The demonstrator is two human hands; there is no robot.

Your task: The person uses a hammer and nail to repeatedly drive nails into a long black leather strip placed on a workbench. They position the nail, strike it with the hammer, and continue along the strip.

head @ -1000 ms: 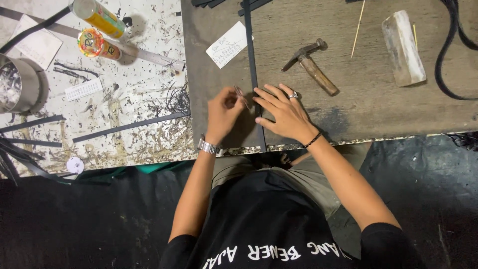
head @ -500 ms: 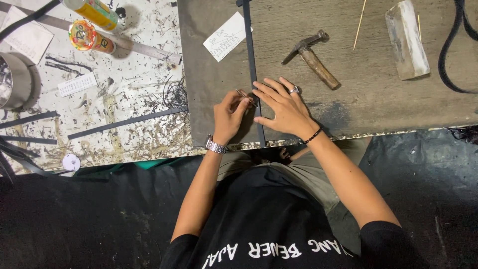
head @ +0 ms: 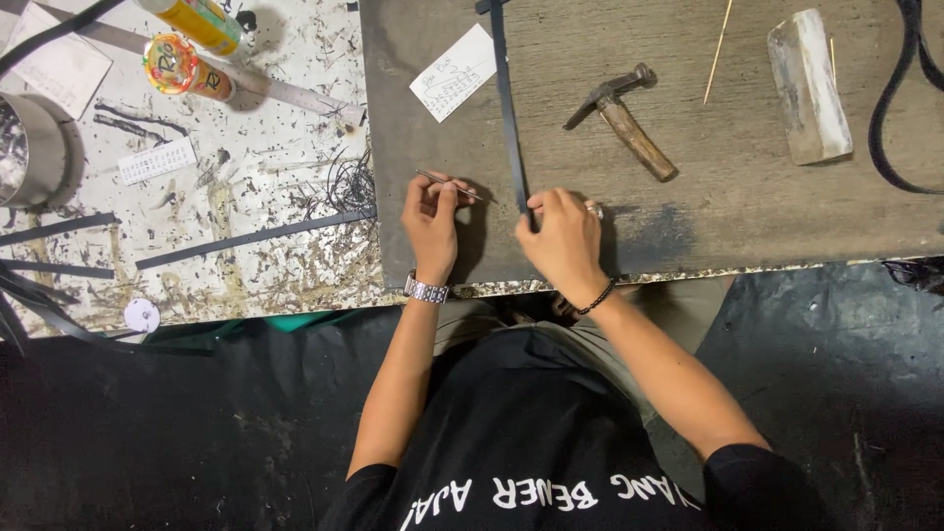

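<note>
My left hand (head: 433,211) pinches a thin metal pin-like tool (head: 444,184) above the dark brown board (head: 747,197). It wears a metal watch. My right hand (head: 562,234), with a ring and a black wristband, presses down on the near end of a long dark strip (head: 506,98) that runs straight away from me across the board. The two hands sit a little apart near the board's front edge.
A hammer (head: 621,116) lies on the board beyond my right hand. A white paper note (head: 454,71), a thin stick (head: 719,44), a pale block (head: 808,84) and a black belt loop (head: 890,108) also lie there. Left, the scratched white table (head: 246,167) holds dark strips, cans and a metal pot (head: 28,147).
My hands have drawn apart. The left has moved left with the thin tool, and the right has closed down onto the strip's near end.
</note>
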